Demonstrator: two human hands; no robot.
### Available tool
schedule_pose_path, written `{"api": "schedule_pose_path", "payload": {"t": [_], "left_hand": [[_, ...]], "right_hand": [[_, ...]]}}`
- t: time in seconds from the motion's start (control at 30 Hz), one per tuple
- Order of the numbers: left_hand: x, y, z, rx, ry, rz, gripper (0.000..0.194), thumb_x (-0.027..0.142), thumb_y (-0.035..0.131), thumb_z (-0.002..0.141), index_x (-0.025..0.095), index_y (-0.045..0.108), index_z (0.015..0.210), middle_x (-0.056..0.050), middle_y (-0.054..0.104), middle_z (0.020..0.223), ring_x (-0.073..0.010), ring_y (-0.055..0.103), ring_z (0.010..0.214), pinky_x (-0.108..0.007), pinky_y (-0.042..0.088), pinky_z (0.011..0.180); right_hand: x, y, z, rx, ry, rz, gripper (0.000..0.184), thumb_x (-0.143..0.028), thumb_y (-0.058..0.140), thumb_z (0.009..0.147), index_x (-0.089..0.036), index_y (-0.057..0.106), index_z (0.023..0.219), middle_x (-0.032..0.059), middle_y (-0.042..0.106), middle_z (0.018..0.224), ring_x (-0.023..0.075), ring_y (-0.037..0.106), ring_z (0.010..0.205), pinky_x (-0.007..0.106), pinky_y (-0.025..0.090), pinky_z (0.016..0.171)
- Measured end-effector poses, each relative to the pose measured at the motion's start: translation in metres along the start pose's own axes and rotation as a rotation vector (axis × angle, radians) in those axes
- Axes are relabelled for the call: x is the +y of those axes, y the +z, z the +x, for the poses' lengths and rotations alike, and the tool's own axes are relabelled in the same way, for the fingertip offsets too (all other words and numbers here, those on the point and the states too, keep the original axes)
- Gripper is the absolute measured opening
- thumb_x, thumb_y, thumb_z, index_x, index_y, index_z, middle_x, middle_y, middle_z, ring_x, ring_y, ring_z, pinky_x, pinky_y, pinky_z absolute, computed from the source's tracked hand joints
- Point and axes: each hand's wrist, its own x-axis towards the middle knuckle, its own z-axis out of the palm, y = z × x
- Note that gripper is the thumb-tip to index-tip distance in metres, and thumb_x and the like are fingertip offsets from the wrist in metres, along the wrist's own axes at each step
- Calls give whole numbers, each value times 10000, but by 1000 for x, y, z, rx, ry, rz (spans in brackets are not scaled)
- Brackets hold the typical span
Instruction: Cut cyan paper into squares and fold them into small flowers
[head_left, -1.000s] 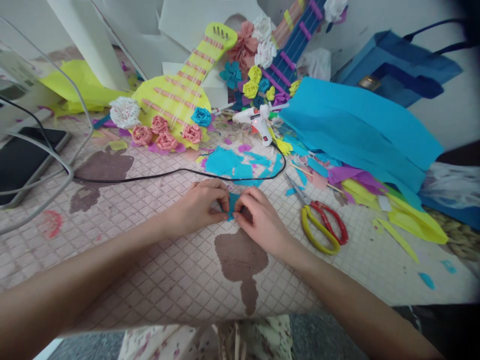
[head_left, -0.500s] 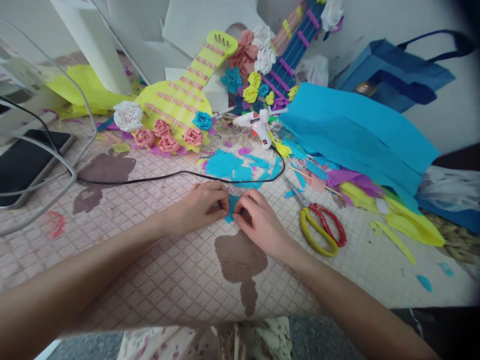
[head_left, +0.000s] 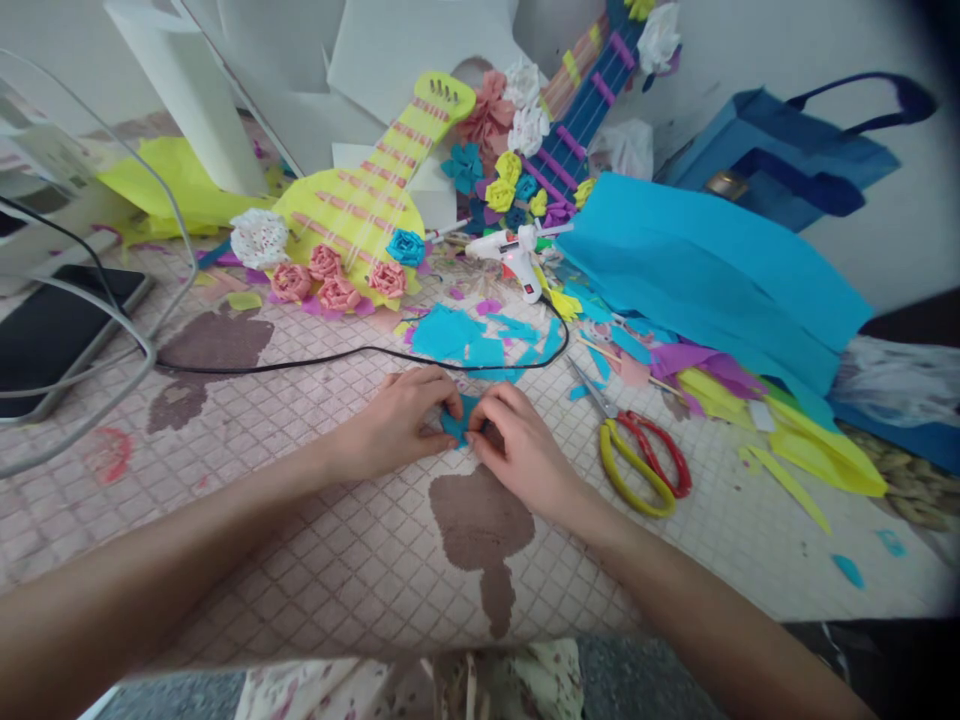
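Note:
A small piece of blue paper (head_left: 457,424) is pinched between my two hands just above the patterned cloth. My left hand (head_left: 401,420) grips its left side with thumb and fingertips, and my right hand (head_left: 517,435) holds its right side the same way. Part of the paper is hidden behind the fingers. Just beyond the hands lie cut blue paper pieces (head_left: 450,332). Scissors (head_left: 637,455) with one yellow and one red handle rest to the right of my right hand, blades pointing away.
A white glue gun (head_left: 514,258) stands behind, its black cord (head_left: 330,358) crossing the table. A yellow paper guitar (head_left: 360,210) with paper flowers leans at the back. Blue sheets (head_left: 720,260) and a blue bag (head_left: 780,150) are at right, a phone (head_left: 67,330) at left.
The left fingers have spread slightly, and more of the blue paper shows between finger and thumb. Both hands stay in nearly the same place; the view has shifted a little.

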Motion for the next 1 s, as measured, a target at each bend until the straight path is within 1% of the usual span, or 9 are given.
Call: {"api": "schedule_pose_path", "payload": {"t": [0.07,0.1,0.2,0.3,0.47,0.63,0.8,1.0], "left_hand": [[-1,-2,0,-4,22,-24,161,209,625,775,213,605,934,-36,589,988,-207,525,999,-349,403,868],[-1,-4,1,-17,37,-40,160,210,621,783,216,612,942,-37,589,998,-203,529,997,-346,408,868],[-4,-8,2,-73,79,-86,40,202,604,797,198,635,823,-37,584,982,-187,546,968,-329,428,854],[-6,-12,3,-103,101,-119,79,170,585,803,186,644,754,-46,580,1012,-186,547,996,-326,433,871],[-10,-18,3,-150,123,-167,134,137,544,821,184,663,783,-60,576,1072,-178,560,1009,-320,442,864],[-13,-19,4,-158,141,-203,123,130,539,814,178,648,782,-65,589,1057,-177,570,979,-315,458,823],[-11,-19,4,-166,145,-171,134,137,529,828,178,646,778,-64,586,1060,-169,567,977,-310,450,839],[-8,-21,4,-179,140,-173,141,140,540,830,178,668,783,-69,570,1075,-177,553,1017,-303,439,857]], "right_hand": [[0,-1,0,-8,5,11,107,-105,549,813,-202,507,800,52,485,920,198,509,933,347,452,819],[1,-2,-1,-14,5,19,105,-110,560,809,-204,513,808,51,485,924,197,509,935,346,454,815],[3,-5,-1,-42,5,52,115,-117,592,793,-207,532,834,45,484,938,188,511,932,339,454,814],[5,-9,-1,-81,0,90,121,-104,590,792,-209,541,829,37,483,951,173,514,920,329,457,817],[8,-17,0,-163,-7,177,119,-96,568,812,-209,553,844,38,472,998,157,521,944,309,478,814],[10,-20,0,-183,-23,193,126,-89,557,812,-213,576,831,33,479,987,157,528,942,314,489,809],[8,-20,0,-211,-27,208,143,-87,560,817,-221,605,833,41,465,1016,169,519,970,300,499,776],[8,-22,0,-241,-53,197,158,-72,568,813,-221,621,822,35,460,1017,169,513,1001,318,478,842]]}}
